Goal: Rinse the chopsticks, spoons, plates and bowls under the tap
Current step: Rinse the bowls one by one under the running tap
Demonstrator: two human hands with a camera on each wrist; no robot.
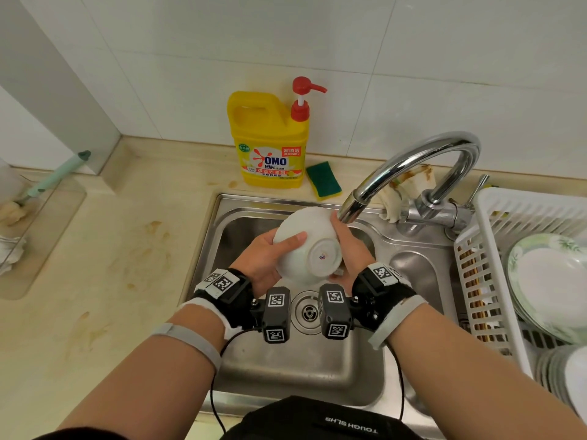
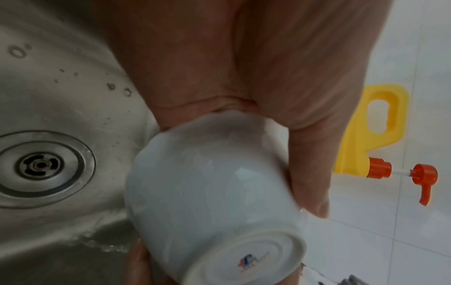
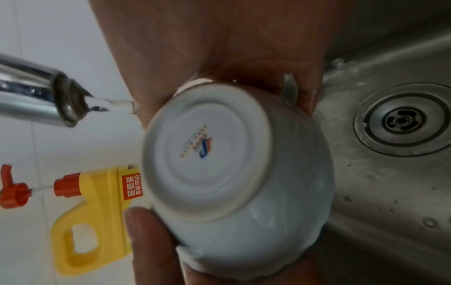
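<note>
White porcelain bowl [image 1: 306, 246], foot ring turned toward the person, is held over the steel sink [image 1: 228, 217] just below the tap [image 1: 413, 173] spout. Left hand [image 1: 263, 258] cups its side, thumb pressed on the wall; right hand [image 1: 349, 249] grips the opposite rim, fingers curled around it. Water from the spout strikes the right hand beside the bowl. Yellow detergent bottle [image 1: 270, 138] stands on the counter [image 1: 111, 249] behind the sink.

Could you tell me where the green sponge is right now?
In the head view, the sponge lies on the counter behind the sink, between the yellow soap bottle and the tap.
</note>
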